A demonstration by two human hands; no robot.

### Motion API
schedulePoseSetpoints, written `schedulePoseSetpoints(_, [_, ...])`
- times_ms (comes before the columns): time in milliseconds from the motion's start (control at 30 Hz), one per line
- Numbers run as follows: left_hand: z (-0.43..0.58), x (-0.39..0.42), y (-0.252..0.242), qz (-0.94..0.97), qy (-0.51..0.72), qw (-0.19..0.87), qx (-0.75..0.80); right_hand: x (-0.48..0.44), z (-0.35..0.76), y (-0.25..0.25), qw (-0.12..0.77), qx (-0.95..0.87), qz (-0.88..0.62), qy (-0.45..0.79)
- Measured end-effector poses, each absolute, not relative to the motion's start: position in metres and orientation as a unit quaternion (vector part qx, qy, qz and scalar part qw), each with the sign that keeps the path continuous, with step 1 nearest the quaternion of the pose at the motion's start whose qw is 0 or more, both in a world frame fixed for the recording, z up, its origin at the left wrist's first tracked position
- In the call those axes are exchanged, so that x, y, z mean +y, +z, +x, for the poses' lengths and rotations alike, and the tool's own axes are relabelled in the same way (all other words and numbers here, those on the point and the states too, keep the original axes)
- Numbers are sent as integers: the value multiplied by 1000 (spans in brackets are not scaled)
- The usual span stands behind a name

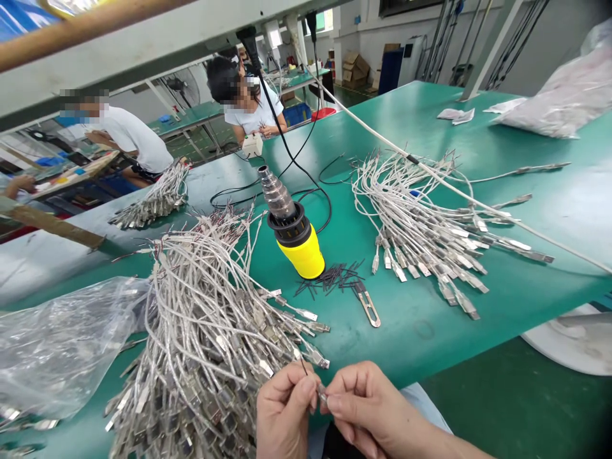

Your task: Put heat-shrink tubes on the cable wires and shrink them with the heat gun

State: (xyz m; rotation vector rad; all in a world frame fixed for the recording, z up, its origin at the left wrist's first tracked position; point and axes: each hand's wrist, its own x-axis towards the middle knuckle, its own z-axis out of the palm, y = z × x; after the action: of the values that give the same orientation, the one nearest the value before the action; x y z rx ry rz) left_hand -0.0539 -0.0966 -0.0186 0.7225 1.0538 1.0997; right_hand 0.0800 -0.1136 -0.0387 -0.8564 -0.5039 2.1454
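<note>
Green surface (pixel 482 331), 6 o'clock — left hand (pixel 284 411) and right hand (pixel 370 408) close together, fingertips (pixel 310 386) pinching a small metal terminal (pixel 321 393) finely; braided lead bundle (pixel 205 331) at 8 o'clock, yellow heat gun (pixel 306 255) at 12 o'clock.

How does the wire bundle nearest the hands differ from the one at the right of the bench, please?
The near bundle is far larger than the right bundle, and its connectors lie heaped, while the right bundle's fan apart. Both are pale wires ending in metal connectors.
</note>
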Motion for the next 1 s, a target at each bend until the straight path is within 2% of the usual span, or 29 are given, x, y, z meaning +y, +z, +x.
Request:
schedulePoseSetpoints(167, [-53, -97, -17, 247, 529, 668, 461, -118, 68, -43, 387, -244, -357, 814])
schedulePoseSetpoints(400, [-51, -93, -11, 240, 563, 638, 468, -120, 55, -52, 426, -262, -371, 782])
schedulePoseSetpoints(600, [-50, -93, -11, 242, 544, 647, 477, -120, 54, -51, 446, -244, -380, 773])
schedulePoseSetpoints(733, [-55, -96, -13, 269, 515, 658, 480, -118, 56, -45, 443, -237, -384, 775])
schedulePoseSetpoints(1000, [-57, -102, -13, 250, 547, 638, 480, -118, 51, -45, 426, -302, -406, 750])
